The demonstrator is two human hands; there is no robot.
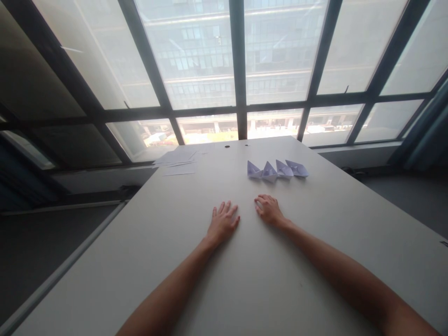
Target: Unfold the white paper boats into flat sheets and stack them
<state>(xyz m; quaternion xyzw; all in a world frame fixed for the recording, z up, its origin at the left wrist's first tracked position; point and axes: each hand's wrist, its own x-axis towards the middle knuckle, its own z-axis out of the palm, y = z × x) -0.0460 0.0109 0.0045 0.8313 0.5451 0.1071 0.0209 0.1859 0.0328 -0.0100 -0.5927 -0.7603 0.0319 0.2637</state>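
Observation:
My left hand point(224, 223) lies palm down on the white table point(224, 289), its fingers spread and nothing in it. To the right of it, my right hand point(269, 208) also rests on the tabletop, fingers slightly bent and a little apart, holding nothing. Several folded white paper boats point(269, 171) stand in a row just beyond my right hand, and neither hand touches them. At the far left of the table lies a loose stack of white paper sheets point(179, 161), away from my left hand.
Behind the table rises a wall of windows with dark frames point(239, 70). Two small dark spots, one a round hole point(227, 146), mark the table's far edge. Blue curtains point(420, 133) hang at both sides, and grey floor point(45, 252) shows beyond the table's left edge.

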